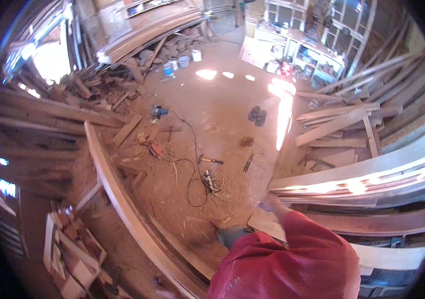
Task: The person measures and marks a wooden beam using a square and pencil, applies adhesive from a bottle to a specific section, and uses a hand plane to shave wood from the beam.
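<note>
My right arm, in a red sleeve, reaches forward from the lower right. At its end my right hand (pixel 271 203) is small and partly washed out by bright light; its fingers are not clear enough to show a grip. It is nearest to the end of a stack of long planks (pixel 352 184) on the right. A short pale board (pixel 267 227) lies just below the arm. Part of a grey trouser leg (pixel 233 235) shows beside the red shirt (pixel 292 264). I cannot make out my left hand. A long curved-looking timber (pixel 118 199) stretches across the left foreground.
On the dusty floor lie a hammer (pixel 211 160), a corded blue power tool (pixel 159 111), a red tool (pixel 155 149), a cable bundle (pixel 213 184) and dark footwear (pixel 257 115). Lumber piles (pixel 342 122) line both sides. Buckets (pixel 183 61) and a white shelf unit (pixel 304 52) stand behind.
</note>
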A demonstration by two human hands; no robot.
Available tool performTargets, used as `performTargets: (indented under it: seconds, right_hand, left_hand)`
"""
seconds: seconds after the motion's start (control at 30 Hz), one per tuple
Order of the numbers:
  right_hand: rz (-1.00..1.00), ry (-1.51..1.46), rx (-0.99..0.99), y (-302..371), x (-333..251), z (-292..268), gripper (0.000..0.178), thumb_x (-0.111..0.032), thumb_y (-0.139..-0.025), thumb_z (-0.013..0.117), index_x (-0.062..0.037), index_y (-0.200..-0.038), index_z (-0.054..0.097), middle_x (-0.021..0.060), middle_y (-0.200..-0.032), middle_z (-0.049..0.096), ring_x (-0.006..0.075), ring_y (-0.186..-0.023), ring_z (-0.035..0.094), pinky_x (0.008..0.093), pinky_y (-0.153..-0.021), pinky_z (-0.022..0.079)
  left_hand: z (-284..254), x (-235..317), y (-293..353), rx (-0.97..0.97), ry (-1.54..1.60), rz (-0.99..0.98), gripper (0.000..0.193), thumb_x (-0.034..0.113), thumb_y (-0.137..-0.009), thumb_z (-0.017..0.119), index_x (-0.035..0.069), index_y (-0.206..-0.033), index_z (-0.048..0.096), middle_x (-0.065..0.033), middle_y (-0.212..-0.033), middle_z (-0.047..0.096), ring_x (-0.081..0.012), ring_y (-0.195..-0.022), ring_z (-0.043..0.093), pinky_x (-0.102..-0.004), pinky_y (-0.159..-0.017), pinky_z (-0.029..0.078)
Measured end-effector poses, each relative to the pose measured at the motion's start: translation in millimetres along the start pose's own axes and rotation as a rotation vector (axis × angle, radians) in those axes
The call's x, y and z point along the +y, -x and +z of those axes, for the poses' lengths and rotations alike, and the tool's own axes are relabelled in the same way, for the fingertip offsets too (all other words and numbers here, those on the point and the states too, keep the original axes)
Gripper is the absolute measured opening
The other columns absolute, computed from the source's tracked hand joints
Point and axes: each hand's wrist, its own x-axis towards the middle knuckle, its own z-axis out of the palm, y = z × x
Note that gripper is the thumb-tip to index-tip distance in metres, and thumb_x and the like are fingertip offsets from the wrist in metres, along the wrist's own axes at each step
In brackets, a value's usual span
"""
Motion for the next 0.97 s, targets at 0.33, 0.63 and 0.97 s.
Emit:
performTargets:
  seconds: [0.33,0.63,0.97]
  right_hand:
    - [0.448,-0.177,-0.088,27,96,92,0.029,-0.028,-0.085,0.07,-0.0064,-0.102,0.079,0.0209,-0.117,0.074,0.0397,-0.106,0.073,0.0512,-0.086,0.059]
    - [0.359,-0.496,0.363,-114,50,-59,0.036,-0.034,-0.096,0.059,-0.0021,-0.093,0.075,0.0298,-0.097,0.07,0.0484,-0.089,0.07,0.0548,-0.076,0.056]
    - [0.333,-1.144,0.747,-267,96,-234,0.049,-0.04,-0.101,0.049,0.0016,-0.086,0.07,0.0171,-0.072,0.068,0.0277,-0.071,0.07,0.0447,-0.069,0.054]
  left_hand:
    - [296,58,-36,-1.13,-0.516,0.234,0.042,0.036,-0.089,0.072,0.009,-0.12,0.071,-0.0211,-0.084,0.071,-0.0301,-0.075,0.067,-0.0444,-0.068,0.053]
    - [427,121,-191,-1.285,-0.821,0.223,0.064,0.049,-0.087,0.067,0.017,-0.142,0.061,-0.0252,-0.094,0.074,-0.0413,-0.09,0.073,-0.0493,-0.081,0.056]
    - [695,287,-280,-1.205,-0.498,0.205,0.06,0.054,-0.088,0.068,0.003,-0.119,0.072,-0.0294,-0.102,0.073,-0.0433,-0.098,0.073,-0.0528,-0.084,0.056]
